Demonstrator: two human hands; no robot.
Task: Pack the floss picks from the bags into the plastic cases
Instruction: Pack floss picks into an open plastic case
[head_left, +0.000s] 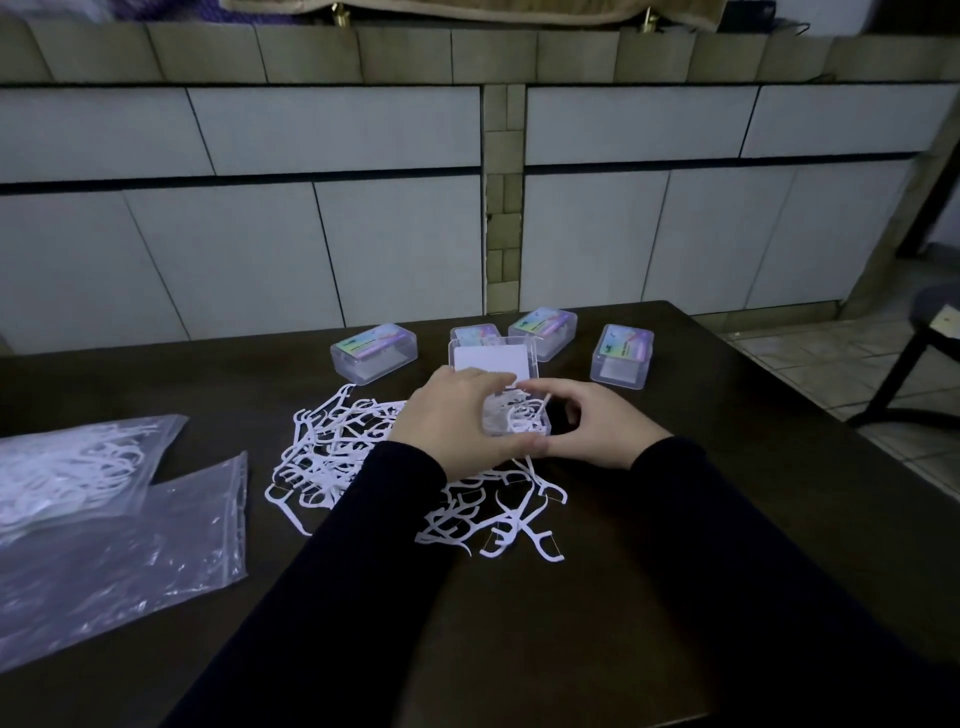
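Dim light, dark table (597, 597) filling the lower half of the frame, pale tiled wall behind. Centre of frame: an open clear plastic case (514, 415) sits on the table, lid (492, 364) tipped up behind it with a white label facing the camera; white floss picks lie inside the case. Left hand (454, 423) cups the case from the left of frame, fingers curled over its near and left edges, thumb along the front wall, in contact with the plastic. Right hand (597, 421) curves in from the right, thumb and forefinger bent towards the case's right rim with a gap between them; one pick end shows just at the fingertips, but whether it is pinched cannot be told. Both arms in dark sleeves. A loose heap of floss picks (332, 452) spreads across the table left of and below the hands, some running under the left wrist. Left edge of frame: a clear zip bag (78, 467) with picks in it, overlapping a flat, seemingly empty bag (130, 561) below it. Behind the open case, four closed cases with coloured labels: one at centre left (374, 353), one partly hidden by the lid (474, 333), one just right of that (545, 330), one further right (622, 356). A dark stool (930, 358) stands at the right edge.
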